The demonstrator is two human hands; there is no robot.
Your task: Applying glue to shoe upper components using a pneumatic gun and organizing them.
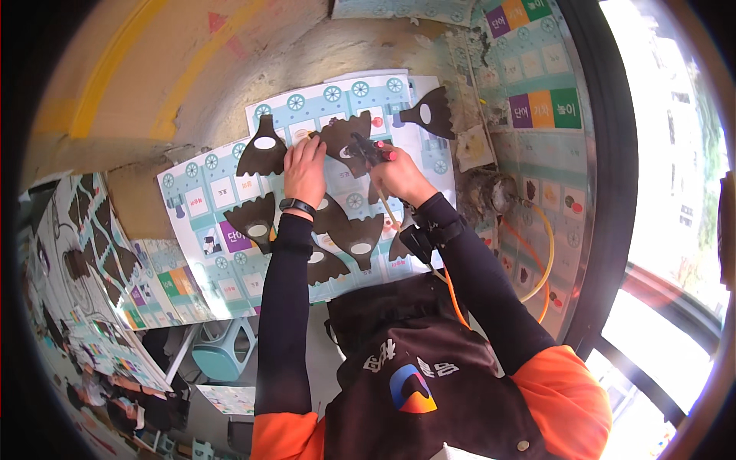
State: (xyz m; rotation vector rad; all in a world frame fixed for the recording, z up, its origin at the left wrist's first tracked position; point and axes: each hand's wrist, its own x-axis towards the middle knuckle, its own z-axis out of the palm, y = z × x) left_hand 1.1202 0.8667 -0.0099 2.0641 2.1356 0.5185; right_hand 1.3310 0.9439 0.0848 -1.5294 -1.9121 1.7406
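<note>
My right hand [404,178] is closed around a small black spray gun [362,146] with pinkish-red knobs. Its nozzle end is over a dark brown, scalloped piece [341,129] with a pale oval opening. My left hand [305,170] lies with fingers stretched out at that piece's left edge, seeming to touch it. Close by on the left is another brown piece [262,149] with a narrow tab; a further one [433,113] lies at the far right. Several more, some overlapping, are between my forearms, including one piece [360,241] with its oval showing.
Printed light-blue sheets [195,172] cover the work surface. A yellow hose [550,230] and an orange hose [452,295] run by my right arm. Brown cardboard [146,61] stands behind, a window frame [613,153] at right. A teal stool [222,349] and another person's arm [138,383] are at lower left.
</note>
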